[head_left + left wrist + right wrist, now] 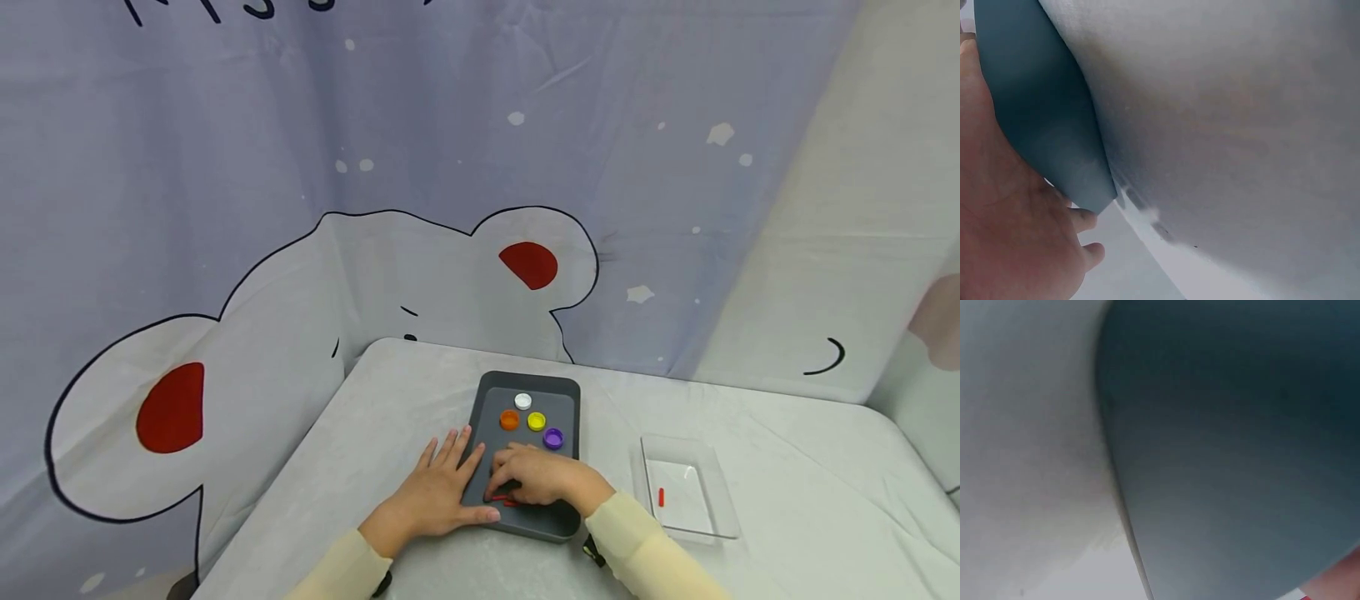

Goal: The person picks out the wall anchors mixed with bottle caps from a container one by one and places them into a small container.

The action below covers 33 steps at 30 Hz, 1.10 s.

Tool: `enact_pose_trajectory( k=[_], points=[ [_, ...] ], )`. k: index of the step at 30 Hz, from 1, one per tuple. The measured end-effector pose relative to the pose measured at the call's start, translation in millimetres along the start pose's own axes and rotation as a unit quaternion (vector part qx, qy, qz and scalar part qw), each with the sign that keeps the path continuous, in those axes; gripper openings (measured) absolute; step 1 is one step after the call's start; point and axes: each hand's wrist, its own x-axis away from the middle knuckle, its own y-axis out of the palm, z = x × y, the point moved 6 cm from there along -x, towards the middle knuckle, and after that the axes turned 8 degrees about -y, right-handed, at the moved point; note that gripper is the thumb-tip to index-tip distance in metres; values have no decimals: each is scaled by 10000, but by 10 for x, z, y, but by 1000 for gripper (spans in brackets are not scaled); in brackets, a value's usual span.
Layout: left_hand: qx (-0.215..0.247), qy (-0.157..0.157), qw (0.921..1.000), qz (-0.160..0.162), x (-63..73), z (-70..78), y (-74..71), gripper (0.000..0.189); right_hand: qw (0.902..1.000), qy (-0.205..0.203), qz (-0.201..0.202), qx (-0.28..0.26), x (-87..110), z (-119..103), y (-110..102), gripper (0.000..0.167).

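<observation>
A dark grey tray (525, 523) lies on the white-covered table. My left hand (435, 493) rests along its left edge with fingers spread, the thumb reaching over the near left corner. In the left wrist view the tray's outer wall (1054, 119) rises beside the palm. Over the near part of the tray, my right hand (534, 475) has its fingers curled down, and its fingertips pinch a small red stick (499, 498). Another red stick (512, 503) lies right by it, partly hidden under the hand.
Farther up the tray sit white (522, 401), orange (509, 419), yellow (536, 422) and purple (553, 438) round caps. To the right stands a clear plastic box (720, 500) holding one red stick (662, 497). A printed cloth (450, 125) hangs behind the table.
</observation>
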Motion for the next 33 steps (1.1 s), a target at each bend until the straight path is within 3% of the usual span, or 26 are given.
enact_pose_trajectory(
  k=[8, 18, 33],
  points=[
    [31, -3, 10000, 2, 4, 7, -2, 104, 9999, 103, -13, -108, 7, 7, -17, 27],
    [88, 11, 10000, -17, 25, 11, -8, 103, 9998, -126, 136, 102, 30, 8, -47, 26],
    [21, -20, 10000, 15, 12, 11, -21, 103, 9993, 7, 39, 372, 31, 62, -67, 30]
  ],
)
